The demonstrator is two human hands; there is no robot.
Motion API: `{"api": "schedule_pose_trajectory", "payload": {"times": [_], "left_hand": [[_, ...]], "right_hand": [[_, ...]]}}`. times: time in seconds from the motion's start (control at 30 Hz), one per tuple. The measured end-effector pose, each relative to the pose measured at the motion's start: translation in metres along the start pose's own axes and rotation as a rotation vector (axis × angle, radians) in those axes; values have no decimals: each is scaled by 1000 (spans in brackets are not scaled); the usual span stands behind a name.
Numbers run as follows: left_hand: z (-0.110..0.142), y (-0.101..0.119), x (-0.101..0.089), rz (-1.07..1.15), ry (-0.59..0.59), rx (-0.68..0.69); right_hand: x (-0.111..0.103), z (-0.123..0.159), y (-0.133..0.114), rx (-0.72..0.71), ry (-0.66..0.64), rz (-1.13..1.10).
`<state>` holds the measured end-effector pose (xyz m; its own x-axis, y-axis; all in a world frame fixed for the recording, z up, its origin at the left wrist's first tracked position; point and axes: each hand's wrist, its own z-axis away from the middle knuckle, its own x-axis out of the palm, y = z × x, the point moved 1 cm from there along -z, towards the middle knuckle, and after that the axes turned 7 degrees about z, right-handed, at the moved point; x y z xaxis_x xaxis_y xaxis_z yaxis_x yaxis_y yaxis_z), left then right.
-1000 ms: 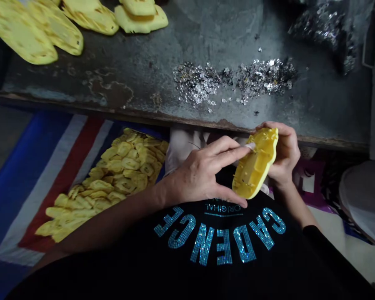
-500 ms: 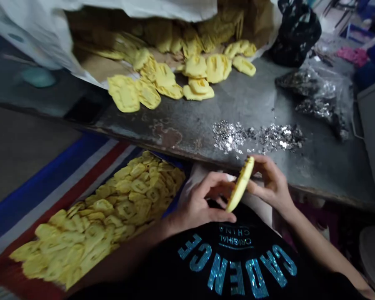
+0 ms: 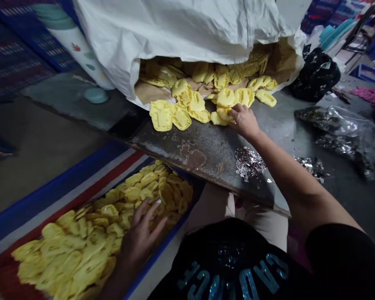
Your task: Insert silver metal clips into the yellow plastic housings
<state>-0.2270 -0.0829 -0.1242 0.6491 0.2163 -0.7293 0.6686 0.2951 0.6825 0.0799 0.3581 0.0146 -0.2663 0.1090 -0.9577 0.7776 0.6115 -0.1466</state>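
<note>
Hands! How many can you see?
2: the left hand is over yellow pieces in the striped container; the right hand touches a yellow piece on the table. No others show.

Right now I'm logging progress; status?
Left hand spread over piled yellow plastic parts. Right hand touching yellow part on bench. Loose silver clips beside right forearm.

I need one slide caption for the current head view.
Right hand at stacked yellow pieces on the worktop, left hand over a yellow heap.

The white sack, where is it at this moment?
In the head view, the sack is on the table at top centre, yellow parts in its opening, between the bottle at left and the black bag at right.
</note>
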Motion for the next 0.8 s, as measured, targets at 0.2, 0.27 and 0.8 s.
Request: {"api": "schedule_pose_trajectory", "payload": {"times": [0.2, 0.27, 0.8], "left_hand": [[-24, 87, 26, 609, -84, -106], [-39, 121, 31, 743, -161, -131], [-37, 238, 77, 986, -1094, -428]], "right_hand": [[-14, 16, 18, -5, 12, -48], [-31, 38, 30, 48, 43, -89], [-83, 394, -69, -440, 284, 4]]}}
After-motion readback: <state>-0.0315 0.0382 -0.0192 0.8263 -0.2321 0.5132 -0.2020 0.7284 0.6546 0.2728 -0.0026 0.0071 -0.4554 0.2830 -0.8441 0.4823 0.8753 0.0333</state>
